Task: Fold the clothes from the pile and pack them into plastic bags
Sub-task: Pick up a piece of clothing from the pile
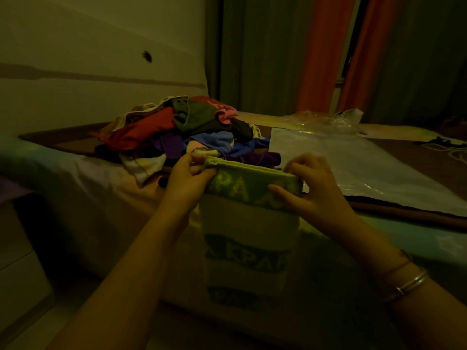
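A: Holding one green-and-white lettered towel-like cloth [249,223] by its top edge. Left hand [188,180] pinches the left corner, right hand [313,188] pinches the right, fingers curled over the fold. It hangs down in front of the bed [83,178], doubled over at the top.

B: Progress?

A: Early, I'd judge. First folds on this piece only. Nothing bagged that I can see.

B: What's left?

A: One mixed-colour heap of unfolded clothes [182,132] behind the hands, item count unreadable. One flat clear plastic bag [353,168] to its right, looks empty. Crumpled clear plastic [326,120] beyond it; count uncertain.
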A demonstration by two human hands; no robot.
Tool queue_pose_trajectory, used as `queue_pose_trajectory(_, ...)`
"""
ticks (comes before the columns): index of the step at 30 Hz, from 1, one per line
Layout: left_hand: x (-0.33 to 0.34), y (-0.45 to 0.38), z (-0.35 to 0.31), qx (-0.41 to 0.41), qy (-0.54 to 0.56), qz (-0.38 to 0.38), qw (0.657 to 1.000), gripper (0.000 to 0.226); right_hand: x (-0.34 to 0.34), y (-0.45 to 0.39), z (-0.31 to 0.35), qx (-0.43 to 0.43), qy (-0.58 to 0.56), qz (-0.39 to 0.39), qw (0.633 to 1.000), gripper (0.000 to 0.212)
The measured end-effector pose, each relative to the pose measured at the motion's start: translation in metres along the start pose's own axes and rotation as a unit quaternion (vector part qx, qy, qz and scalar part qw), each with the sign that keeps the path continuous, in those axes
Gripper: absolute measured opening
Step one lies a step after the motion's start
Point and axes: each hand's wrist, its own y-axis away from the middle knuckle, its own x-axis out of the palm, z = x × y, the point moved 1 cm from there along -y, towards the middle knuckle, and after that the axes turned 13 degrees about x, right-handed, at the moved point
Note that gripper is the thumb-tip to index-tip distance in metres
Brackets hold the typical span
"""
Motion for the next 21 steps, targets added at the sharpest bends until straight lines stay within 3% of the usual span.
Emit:
queue_pose_trajectory(4,0.007,-0.003,0.003,-0.009,0.017,-0.004,1.0,0.019,-0.005,-0.001,-0.001,0.156,-0.217,0.065,0.961,0.024)
queue_pose_trajectory(8,0.012,-0.004,0.008,-0.004,0.0,-0.011,1.0,0.021,-0.002,-0.005,-0.006,0.237,-0.275,0.069,0.929,0.022)
queue_pose_trajectory(12,0.015,-0.007,0.008,0.022,-0.001,-0.023,0.999,0.022,-0.002,-0.007,-0.009,0.363,-0.422,0.164,0.814,0.052)
queue_pose_trajectory(14,0.017,-0.008,0.008,0.031,0.002,-0.022,0.999,0.02,0.002,-0.004,-0.01,0.397,-0.411,0.237,0.786,0.048)
queue_pose_trajectory(17,0.018,-0.01,0.007,0.02,0.024,-0.033,0.999,0.018,0.011,0.0,-0.008,0.391,-0.358,0.324,0.783,0.047)
queue_pose_trajectory(21,0.011,-0.014,0.012,-0.024,0.023,-0.039,0.999,0.016,0.013,0.0,-0.002,0.387,-0.356,0.353,0.774,0.029)
